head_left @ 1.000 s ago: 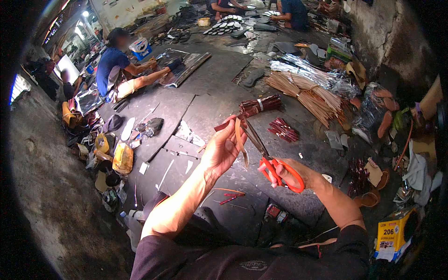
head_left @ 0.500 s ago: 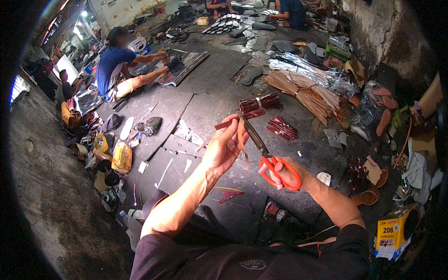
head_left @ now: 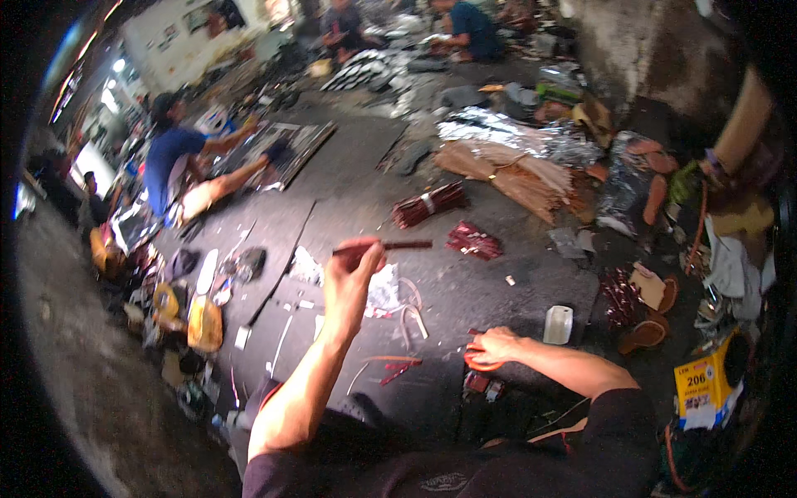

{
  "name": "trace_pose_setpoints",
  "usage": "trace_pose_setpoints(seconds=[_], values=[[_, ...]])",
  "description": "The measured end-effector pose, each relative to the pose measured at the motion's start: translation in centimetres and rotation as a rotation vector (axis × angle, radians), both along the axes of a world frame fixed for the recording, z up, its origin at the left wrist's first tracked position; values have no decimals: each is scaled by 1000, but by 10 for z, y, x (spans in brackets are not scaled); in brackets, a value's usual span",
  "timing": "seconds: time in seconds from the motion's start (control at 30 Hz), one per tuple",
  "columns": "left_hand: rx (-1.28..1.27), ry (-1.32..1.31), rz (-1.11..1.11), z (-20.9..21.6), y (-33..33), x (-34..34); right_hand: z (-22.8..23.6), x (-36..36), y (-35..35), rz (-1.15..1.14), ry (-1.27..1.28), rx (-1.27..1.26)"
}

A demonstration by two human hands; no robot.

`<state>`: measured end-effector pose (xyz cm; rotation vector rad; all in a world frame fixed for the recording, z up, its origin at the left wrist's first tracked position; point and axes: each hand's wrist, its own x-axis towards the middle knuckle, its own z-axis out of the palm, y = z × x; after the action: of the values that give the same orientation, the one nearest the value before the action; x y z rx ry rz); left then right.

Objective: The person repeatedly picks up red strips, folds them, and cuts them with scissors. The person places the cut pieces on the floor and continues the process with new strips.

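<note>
The left hand (head_left: 350, 270) has its fingers pinched closed on one dark red strip (head_left: 408, 245), up above the middle of the floor (head_left: 353, 162). Right hand (head_left: 498, 346) is low toward the floor's near edge, on one pair of orange-handled scissors (head_left: 481, 365); too blurry to tell how tight those fingers are. Toward the far edge: one tied red bundle (head_left: 413, 211), one loose red pile (head_left: 474, 241).
</note>
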<state>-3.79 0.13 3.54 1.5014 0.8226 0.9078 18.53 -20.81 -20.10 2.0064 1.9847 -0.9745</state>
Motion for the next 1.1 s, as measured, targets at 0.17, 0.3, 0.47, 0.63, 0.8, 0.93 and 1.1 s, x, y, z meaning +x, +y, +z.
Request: trace_pose_setpoints(seconds=[0.17,0.3,0.47,0.63,0.8,0.93,1.1], values=[[58,120,-117,8,-22,11,4,30,26,-81,349,177],[136,190,-215,3,-35,15,156,9,78,-379,770,830],[145,161,-252,3,-44,26,224,-26,75,-345,776,784],[42,143,-279,5,-43,24,216,-24,76,-357,793,756],[-34,101,-323,-5,-38,23,210,-23,78,-344,877,784],[43,133,-244,-13,-33,26,205,-31,82,-374,678,894],[1,11,-234,-11,-24,29,209,-13,88,-564,1114,569]])
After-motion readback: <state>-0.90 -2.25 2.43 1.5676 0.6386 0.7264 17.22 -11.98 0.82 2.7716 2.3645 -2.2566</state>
